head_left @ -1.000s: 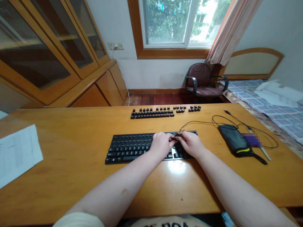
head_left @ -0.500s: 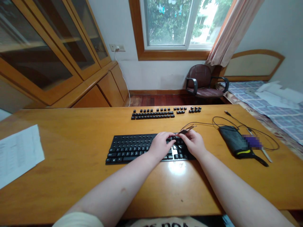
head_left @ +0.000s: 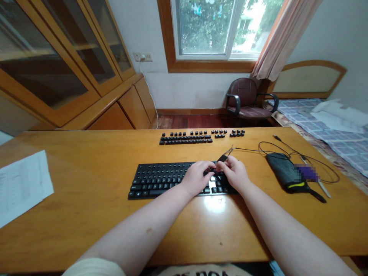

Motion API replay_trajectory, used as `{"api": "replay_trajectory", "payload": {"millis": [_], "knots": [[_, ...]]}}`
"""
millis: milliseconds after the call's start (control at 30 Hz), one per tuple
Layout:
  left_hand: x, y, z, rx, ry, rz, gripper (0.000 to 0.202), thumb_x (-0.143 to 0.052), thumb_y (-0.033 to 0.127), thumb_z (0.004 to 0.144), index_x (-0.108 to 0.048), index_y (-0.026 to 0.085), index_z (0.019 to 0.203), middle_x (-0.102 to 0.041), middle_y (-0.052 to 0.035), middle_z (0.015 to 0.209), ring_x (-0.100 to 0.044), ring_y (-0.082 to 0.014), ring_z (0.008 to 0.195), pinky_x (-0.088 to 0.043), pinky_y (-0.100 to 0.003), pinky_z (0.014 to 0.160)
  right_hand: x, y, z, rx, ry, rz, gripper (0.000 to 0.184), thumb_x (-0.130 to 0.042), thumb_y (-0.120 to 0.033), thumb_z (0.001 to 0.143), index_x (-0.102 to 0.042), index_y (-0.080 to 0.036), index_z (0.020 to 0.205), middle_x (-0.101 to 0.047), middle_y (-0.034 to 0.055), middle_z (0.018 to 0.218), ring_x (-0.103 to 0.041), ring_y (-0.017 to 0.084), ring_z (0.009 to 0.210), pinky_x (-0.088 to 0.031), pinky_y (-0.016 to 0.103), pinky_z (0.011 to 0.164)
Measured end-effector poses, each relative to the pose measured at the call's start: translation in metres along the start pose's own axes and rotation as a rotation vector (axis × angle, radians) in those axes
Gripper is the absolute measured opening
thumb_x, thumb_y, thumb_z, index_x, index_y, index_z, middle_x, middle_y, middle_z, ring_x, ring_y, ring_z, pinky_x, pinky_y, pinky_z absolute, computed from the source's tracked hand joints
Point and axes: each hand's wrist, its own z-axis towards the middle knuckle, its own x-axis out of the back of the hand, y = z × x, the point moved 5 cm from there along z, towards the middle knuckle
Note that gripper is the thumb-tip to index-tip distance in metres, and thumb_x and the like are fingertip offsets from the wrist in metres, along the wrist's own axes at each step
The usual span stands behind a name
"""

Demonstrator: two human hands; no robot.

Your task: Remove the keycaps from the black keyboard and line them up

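Note:
A black keyboard (head_left: 159,180) lies on the wooden desk, with caps gone from its upper rows. Over its right part, my right hand (head_left: 234,172) is closed around what looks like a wire keycap puller (head_left: 222,157). The puller's dark body and thin wire ends stick up above the fingers, tilted to the right. Close beside it, my left hand (head_left: 197,176) rests on the keyboard with bent fingers and the thumb apart from them. Both hands' fingertips nearly meet, and the keys beneath them are hidden. Removed keycaps (head_left: 186,142) stand in rows beyond the keyboard.
To the right lie a black pouch (head_left: 280,170), a brush-like thing with a black handle (head_left: 316,194) and a looped cable (head_left: 260,143). Printed paper (head_left: 24,188) lies at the left. Past the desk stand a chair (head_left: 244,96) and a glass-door cabinet (head_left: 97,50).
The puller has turned in my right hand from lying nearly flat to pointing more steeply upward. My left fingers have curled slightly downward. The keyboard and loose keycaps have stayed put.

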Motion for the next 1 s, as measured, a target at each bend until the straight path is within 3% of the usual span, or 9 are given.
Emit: {"api": "replay_trajectory", "payload": {"millis": [167, 300, 500, 767, 1000], "knots": [[-0.0047, -0.0011, -0.0012, -0.103, 0.01, 0.031, 0.022, -0.057, 0.015, 0.081, -0.062, 0.023, 0.101, -0.068, -0.0002, 0.101, -0.061, -0.0143, 0.094, -0.033, -0.041, 0.105, -0.0011, 0.0017, -0.001, -0.014, 0.006, 0.014, 0.02, -0.057, -0.04, 0.08, -0.054, -0.021, 0.077, -0.067, 0.0033, 0.066, -0.065, 0.019, 0.063, -0.052, 0.031, 0.062], [-0.0075, -0.0029, -0.0025, -0.105, 0.031, 0.064, 0.02, -0.057, 0.015, 0.081, -0.064, 0.022, 0.098, -0.069, -0.001, 0.1, -0.062, -0.0145, 0.094, -0.038, -0.039, 0.102, -0.0019, 0.0019, -0.0025, -0.003, 0.02, 0.013, 0.021, -0.057, -0.041, 0.08, -0.054, -0.021, 0.077, -0.066, 0.0033, 0.066, -0.065, 0.019, 0.062, -0.052, 0.03, 0.06], [-0.0019, 0.0014, 0.0009, -0.048, -0.009, 0.073, 0.014, -0.062, 0.019, 0.077, -0.066, 0.022, 0.091, -0.069, -0.0005, 0.093, -0.062, -0.0161, 0.088, -0.048, -0.032, 0.085, -0.0016, -0.0039, -0.0053, 0.052, 0.013, -0.04, 0.021, -0.054, -0.041, 0.081, -0.053, -0.02, 0.078, -0.064, 0.0026, 0.067, -0.063, 0.018, 0.062, -0.05, 0.029, 0.059], [-0.0034, 0.001, 0.0006, -0.111, -0.047, 0.02, 0.021, -0.061, 0.018, 0.078, -0.063, 0.022, 0.098, -0.069, -0.0002, 0.098, -0.061, -0.015, 0.094, -0.032, -0.043, 0.106, -0.0031, 0.0019, -0.0025, 0.028, -0.013, -0.048, 0.02, -0.053, -0.041, 0.082, -0.051, -0.021, 0.078, -0.062, 0.001, 0.062, -0.062, 0.018, 0.058, -0.05, 0.029, 0.056], [-0.0069, 0.0005, -0.0027, -0.159, 0.035, 0.122, 0.016, -0.06, 0.016, 0.079, -0.065, 0.019, 0.094, -0.07, -0.0019, 0.096, -0.062, -0.0153, 0.091, -0.041, -0.038, 0.101, -0.0031, -0.0033, -0.0044, 0.053, -0.005, -0.157, 0.022, -0.052, -0.042, 0.082, -0.051, -0.021, 0.076, -0.065, 0.0026, 0.064, -0.064, 0.018, 0.059, -0.05, 0.029, 0.058]]}}
